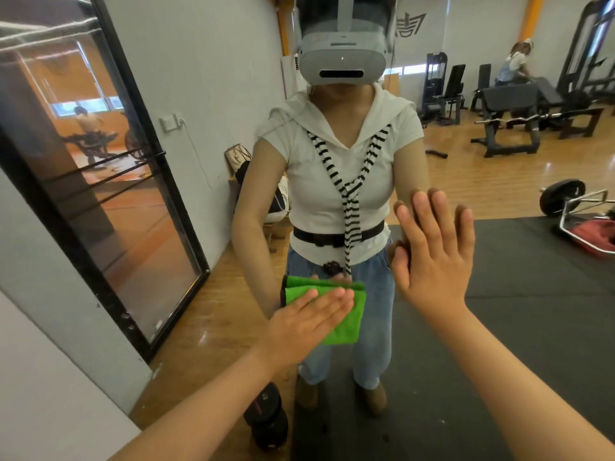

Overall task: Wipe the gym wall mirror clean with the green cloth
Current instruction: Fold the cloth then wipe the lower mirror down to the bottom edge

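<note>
The gym wall mirror point(499, 294) fills most of the head view and reflects a person in a white top and jeans wearing a headset. My left hand point(306, 324) lies flat, fingers together, pressing the folded green cloth point(346, 317) against the glass at lower centre. The cloth's reflection shows just above it. My right hand point(432, 257) rests flat on the glass to the right, fingers spread, holding nothing. It meets its own reflection.
A black-framed glass door point(109, 181) stands at the left in a grey wall. A dark dumbbell point(266, 417) lies on the wooden floor below my left arm. The mirror reflects a black mat, benches, a barbell and another person seated far back.
</note>
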Motion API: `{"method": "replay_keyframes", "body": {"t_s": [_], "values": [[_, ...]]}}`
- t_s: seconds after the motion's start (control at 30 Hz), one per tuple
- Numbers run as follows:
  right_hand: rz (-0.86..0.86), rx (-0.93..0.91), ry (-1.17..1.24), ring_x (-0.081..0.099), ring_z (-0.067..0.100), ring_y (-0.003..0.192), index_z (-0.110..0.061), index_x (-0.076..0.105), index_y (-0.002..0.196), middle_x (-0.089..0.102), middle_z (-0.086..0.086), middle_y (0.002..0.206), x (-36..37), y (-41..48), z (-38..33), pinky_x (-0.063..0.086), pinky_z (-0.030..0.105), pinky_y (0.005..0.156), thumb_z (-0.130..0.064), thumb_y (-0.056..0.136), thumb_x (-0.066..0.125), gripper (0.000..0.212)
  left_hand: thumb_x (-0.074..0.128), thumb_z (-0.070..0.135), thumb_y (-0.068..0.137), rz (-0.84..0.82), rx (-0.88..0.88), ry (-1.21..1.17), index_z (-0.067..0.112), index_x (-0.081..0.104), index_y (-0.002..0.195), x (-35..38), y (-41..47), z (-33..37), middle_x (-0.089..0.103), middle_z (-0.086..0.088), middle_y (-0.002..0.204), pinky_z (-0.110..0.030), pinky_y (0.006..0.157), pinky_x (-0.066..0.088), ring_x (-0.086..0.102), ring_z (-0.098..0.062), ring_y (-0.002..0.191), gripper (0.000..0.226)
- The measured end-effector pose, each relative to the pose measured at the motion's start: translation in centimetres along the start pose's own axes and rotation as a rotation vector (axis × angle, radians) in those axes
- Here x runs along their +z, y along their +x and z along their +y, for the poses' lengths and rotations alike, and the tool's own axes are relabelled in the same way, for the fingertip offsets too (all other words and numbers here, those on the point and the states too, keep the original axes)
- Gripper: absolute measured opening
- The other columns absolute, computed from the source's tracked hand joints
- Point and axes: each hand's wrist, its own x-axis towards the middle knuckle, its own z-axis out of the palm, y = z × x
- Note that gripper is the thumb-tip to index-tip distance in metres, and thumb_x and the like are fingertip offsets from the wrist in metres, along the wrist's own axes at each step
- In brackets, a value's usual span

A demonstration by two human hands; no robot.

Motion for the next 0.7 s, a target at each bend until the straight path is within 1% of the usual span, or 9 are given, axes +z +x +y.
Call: {"method": "replay_keyframes", "body": {"t_s": [0.1,0.2,0.33,0.4,0.47,0.5,0.6,0.67,0.7], "values": [[-0.003,-0.004,-0.005,0.012,0.020,0.154,-0.020,0.022,0.158,0.008,-0.005,0.167,-0.1,0.1,0.0,0.008,0.046,0.125,-0.023,0.101,0.038,0.059,0.019,-0.003,0.101,-0.087,0.210,0.071,-0.003,-0.002,0.157,0.2,-2.5,0.2,-0.013,-0.022,0.165,-0.045,0.125,-0.007,-0.012,-0.032,0.154,0.060],[-0.014,-0.003,-0.011,0.012,0.020,0.154,-0.021,0.022,0.158,0.008,-0.005,0.168,0.0,0.1,-0.1,0.009,0.047,0.124,-0.023,0.100,0.038,0.061,0.019,-0.007,0.100,-0.090,0.251,0.069,-0.001,0.000,0.158,-0.9,-1.5,-1.3,-0.011,-0.020,0.166,-0.043,0.126,-0.006,-0.010,-0.029,0.155,0.061],[-0.010,0.000,-0.020,0.013,0.020,0.154,-0.020,0.024,0.157,0.008,-0.005,0.167,0.0,0.2,-0.2,0.009,0.047,0.124,-0.023,0.100,0.037,0.059,0.018,-0.015,0.097,0.128,-0.073,0.076,0.001,-0.004,0.158,-3.8,5.6,-6.6,-0.014,-0.014,0.166,-0.039,0.126,-0.004,-0.011,-0.022,0.154,0.067],[-0.009,0.004,-0.012,0.014,0.020,0.153,-0.019,0.026,0.157,0.009,-0.005,0.167,0.1,0.1,-0.2,0.010,0.047,0.124,-0.023,0.101,0.035,0.056,0.038,-0.015,0.091,0.219,-0.317,0.005,0.007,-0.011,0.157,-5.5,10.6,-10.3,-0.017,-0.010,0.165,-0.038,0.125,-0.007,-0.015,-0.020,0.152,0.085],[-0.009,0.008,-0.011,0.014,0.021,0.153,-0.019,0.027,0.156,0.009,-0.005,0.167,0.0,0.1,-0.2,0.010,0.047,0.124,-0.023,0.101,0.036,0.056,0.056,-0.014,0.087,0.323,-0.536,-0.132,0.005,0.000,0.157,-7.1,15.0,-12.4,0.003,-0.012,0.166,-0.037,0.125,-0.007,-0.004,-0.021,0.151,0.092],[-0.011,0.009,-0.013,0.014,0.021,0.153,-0.019,0.027,0.156,0.010,-0.005,0.167,0.0,0.1,-0.2,0.011,0.048,0.124,-0.023,0.101,0.037,0.056,0.053,-0.015,0.088,0.340,-0.560,-0.152,0.001,0.009,0.156,-7.4,16.1,-12.2,0.016,-0.014,0.164,-0.037,0.125,-0.006,0.004,-0.023,0.151,0.082],[-0.024,-0.007,-0.016,0.013,0.021,0.154,-0.016,0.025,0.156,0.008,-0.004,0.168,0.0,0.1,0.0,0.010,0.048,0.124,-0.023,0.097,0.042,0.062,0.019,-0.009,0.098,0.228,-0.213,-0.077,0.003,0.028,0.153,-6.2,15.1,-8.8,0.038,-0.013,0.158,-0.038,0.125,-0.001,0.025,-0.026,0.148,0.056],[-0.028,-0.021,-0.021,0.012,0.021,0.154,-0.016,0.022,0.157,0.007,-0.003,0.168,0.0,0.1,0.1,0.009,0.048,0.124,-0.026,0.097,0.043,0.065,0.023,-0.001,0.104,0.136,0.073,-0.002,0.006,0.032,0.152,-5.6,13.2,-8.2,0.040,-0.006,0.158,-0.037,0.126,0.005,0.030,-0.021,0.146,0.050],[-0.026,-0.020,-0.023,0.013,0.021,0.154,-0.016,0.022,0.158,0.008,-0.003,0.168,0.0,0.1,0.1,0.009,0.048,0.124,-0.027,0.098,0.041,0.064,0.027,-0.001,0.103,0.115,0.118,0.033,0.006,0.031,0.153,-5.9,13.1,-9.2,0.038,-0.005,0.159,-0.037,0.126,0.007,0.030,-0.019,0.147,0.051]]}}
